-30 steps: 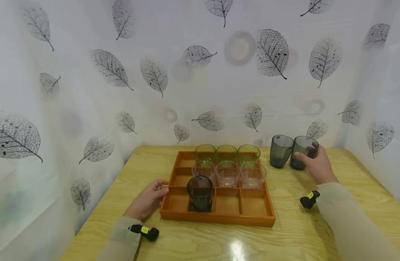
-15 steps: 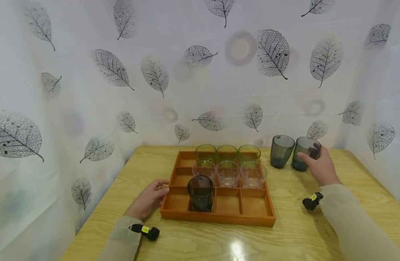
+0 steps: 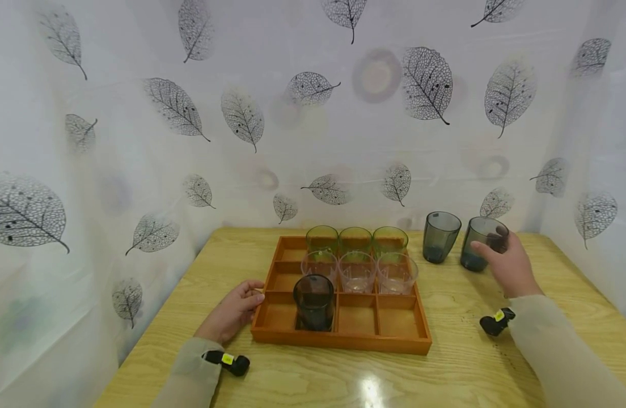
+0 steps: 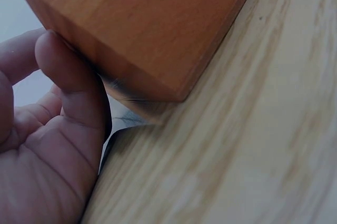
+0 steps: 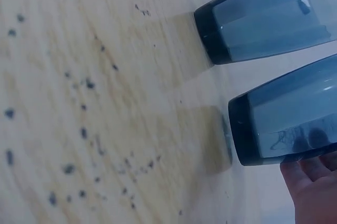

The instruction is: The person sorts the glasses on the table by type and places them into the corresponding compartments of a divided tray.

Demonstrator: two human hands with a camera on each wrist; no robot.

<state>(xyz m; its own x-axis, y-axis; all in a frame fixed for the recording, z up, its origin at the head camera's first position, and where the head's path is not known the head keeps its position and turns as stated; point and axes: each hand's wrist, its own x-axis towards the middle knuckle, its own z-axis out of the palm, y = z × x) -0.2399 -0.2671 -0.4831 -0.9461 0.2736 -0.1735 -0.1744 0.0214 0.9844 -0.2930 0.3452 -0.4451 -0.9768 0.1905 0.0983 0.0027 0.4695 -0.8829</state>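
Observation:
My right hand (image 3: 512, 266) grips a dark grey glass tumbler (image 3: 477, 249), thumb on its near side. In the right wrist view this tumbler (image 5: 289, 118) seems to hang just above the table. A matching tumbler (image 3: 440, 238) stands to its left, apart from it. My left hand (image 3: 233, 309) touches the left side of a wooden compartment tray (image 3: 343, 341); in the left wrist view the thumb (image 4: 71, 71) lies against the tray's outer wall. A third dark tumbler (image 3: 314, 303) stands in a front compartment, second from the left.
Behind it in the tray stand clear tumblers (image 3: 356, 275) in the middle row and green tumblers (image 3: 355, 241) in the back row. The leftmost column and two right front compartments hold nothing. A leaf-print curtain (image 3: 343, 141) encloses the wooden table (image 3: 303, 379).
My right hand has moved the gripped tumbler slightly right and nearer to me, widening the gap to its neighbour. The left hand and tray have kept their places.

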